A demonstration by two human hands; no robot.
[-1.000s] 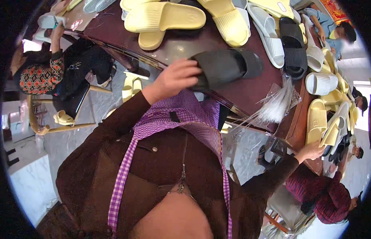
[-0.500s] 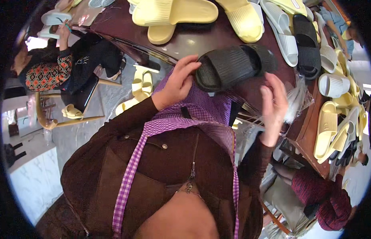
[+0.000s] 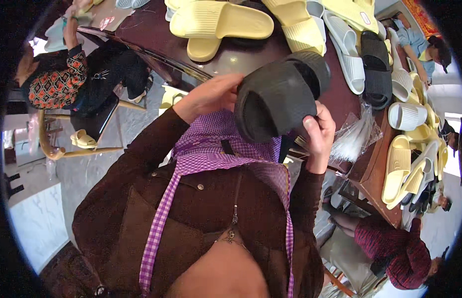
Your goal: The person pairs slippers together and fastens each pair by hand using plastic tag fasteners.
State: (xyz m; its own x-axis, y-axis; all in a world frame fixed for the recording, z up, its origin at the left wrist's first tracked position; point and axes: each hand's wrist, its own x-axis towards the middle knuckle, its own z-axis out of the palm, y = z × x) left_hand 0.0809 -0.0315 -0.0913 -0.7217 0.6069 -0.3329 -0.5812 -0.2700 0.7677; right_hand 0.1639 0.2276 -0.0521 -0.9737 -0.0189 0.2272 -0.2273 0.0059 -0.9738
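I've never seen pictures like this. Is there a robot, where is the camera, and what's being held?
No robot here: these are a person's two bare hands. A fisheye camera worn on the head looks down, so edges look bent and the purple checked apron shows below. The right hand grips black slippers, seemingly a pair; the left hand is at their other side, its fingertips hidden. On the dark red table lie yellow slippers and pale grey slippers.
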